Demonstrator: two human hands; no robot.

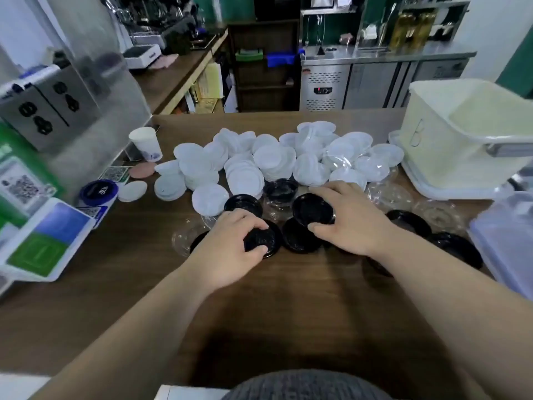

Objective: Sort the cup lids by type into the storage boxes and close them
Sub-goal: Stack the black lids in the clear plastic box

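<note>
Reaches in from the bottom corners of the frame with bare left arm [138,319] and right arm [438,284], converging at centre. Curls left hand [230,245] over a low black lid [264,239], thumb at its near edge. Clasps a tilted black lid [313,210] with right hand [350,223], fingers spread.

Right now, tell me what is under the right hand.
The right hand grips a black lid, which overlaps a second black lid on the wooden table. Whatever lies beneath the palm and wrist is covered, so more lids there cannot be ruled out.
</note>
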